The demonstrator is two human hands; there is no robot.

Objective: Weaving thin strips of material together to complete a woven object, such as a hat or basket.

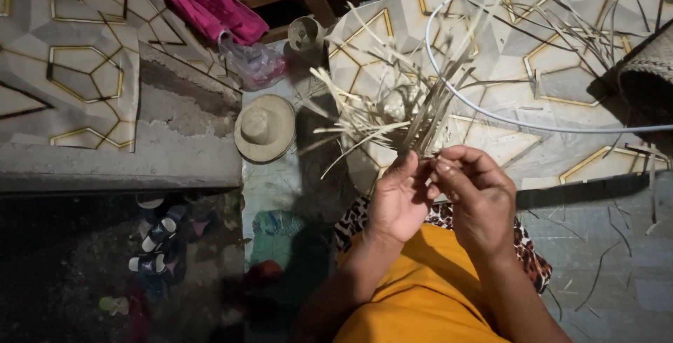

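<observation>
Both hands work a bundle of dried palm-leaf strips above the lap.

The left hand (pixel 398 199) and right hand (pixel 475 192) meet at the base of the bundle of strips (pixel 399 105), fingers closed around the stems where they cross, loose ends fanning up and away over the patterned floor mat (pixel 84 70). This looks like the early plaiting stage, strips being gathered and interlaced. The next move calls for keeping the crossing pinched while one strip is folded over. A finished woven hat (pixel 264 128) lies left of the bundle; a white cable (pixel 491 115) curves behind it.
</observation>
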